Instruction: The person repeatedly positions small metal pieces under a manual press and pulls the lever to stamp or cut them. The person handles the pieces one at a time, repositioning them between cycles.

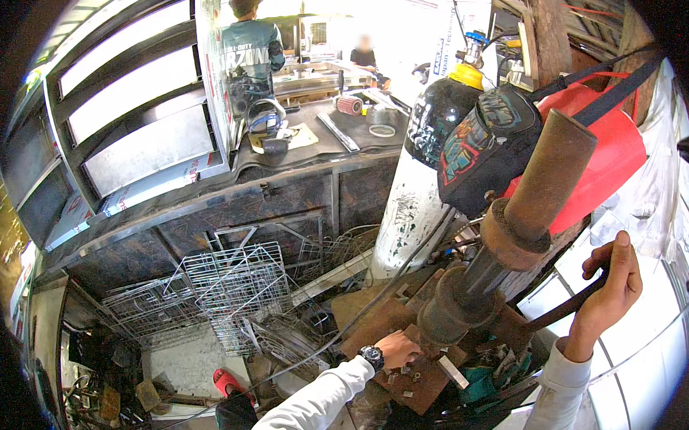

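Note:
A rusty upright machine with a thick round column (562,155) stands in front of me, and a dark bar lever (568,309) juts from its right side. My right hand (613,288) is closed round the lever's outer end, one digit pointing up. Low on the machine's left, my left hand (399,349), below a black wristwatch (372,357), is closed with its fingers down at the rusty plate (413,385). Whatever they hold is hidden. Small metal bits lie on that plate, and a pale flat metal bar (453,372) sits right of the hand.
A white gas cylinder (406,212) rises behind the machine, with a dark welding mask (488,147) and a red cloth (595,150) hanging nearby. Wire racks (240,289) lean at left. A cable (356,316) crosses the front. Two people are beyond the workbench (303,151).

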`<state>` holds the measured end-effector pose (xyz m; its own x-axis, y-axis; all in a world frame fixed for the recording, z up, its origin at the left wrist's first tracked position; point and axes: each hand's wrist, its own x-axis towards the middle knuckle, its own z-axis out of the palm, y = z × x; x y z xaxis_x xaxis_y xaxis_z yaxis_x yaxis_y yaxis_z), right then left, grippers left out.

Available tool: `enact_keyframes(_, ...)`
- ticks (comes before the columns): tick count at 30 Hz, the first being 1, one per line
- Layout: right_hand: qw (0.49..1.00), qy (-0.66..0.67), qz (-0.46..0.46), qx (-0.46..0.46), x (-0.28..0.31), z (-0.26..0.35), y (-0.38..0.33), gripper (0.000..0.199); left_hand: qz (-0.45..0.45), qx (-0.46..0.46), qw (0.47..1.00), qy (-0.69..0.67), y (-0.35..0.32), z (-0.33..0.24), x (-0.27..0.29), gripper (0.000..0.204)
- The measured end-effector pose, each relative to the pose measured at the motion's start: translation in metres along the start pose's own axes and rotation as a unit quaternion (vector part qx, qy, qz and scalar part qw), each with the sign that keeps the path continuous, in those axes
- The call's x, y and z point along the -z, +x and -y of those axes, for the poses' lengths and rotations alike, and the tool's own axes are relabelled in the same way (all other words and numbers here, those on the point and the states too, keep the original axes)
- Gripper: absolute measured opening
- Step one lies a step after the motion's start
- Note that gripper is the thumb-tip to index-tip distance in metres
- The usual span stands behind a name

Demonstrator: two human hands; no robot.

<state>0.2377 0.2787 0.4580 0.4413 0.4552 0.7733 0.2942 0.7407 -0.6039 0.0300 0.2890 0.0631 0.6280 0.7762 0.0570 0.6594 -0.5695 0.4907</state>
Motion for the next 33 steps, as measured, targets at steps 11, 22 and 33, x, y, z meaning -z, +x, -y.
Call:
enact_keyframes(11,1.0,-0.001,0.004,0.007,0.003,-0.003,0.001,0.047,0.027,-0.05,0.998,0.042,0.005,-0.004,0.004,0.028)
enact_keyframes(22,1.0,-0.006,0.002,0.003,0.004,-0.001,0.001,0.046,0.018,-0.05,0.998,0.035,0.002,-0.015,0.014,0.026)
enact_keyframes(33,1.0,-0.005,0.004,0.011,0.0,0.001,-0.002,0.048,0.061,0.009,0.996,-0.057,0.01,0.009,-0.006,0.036)
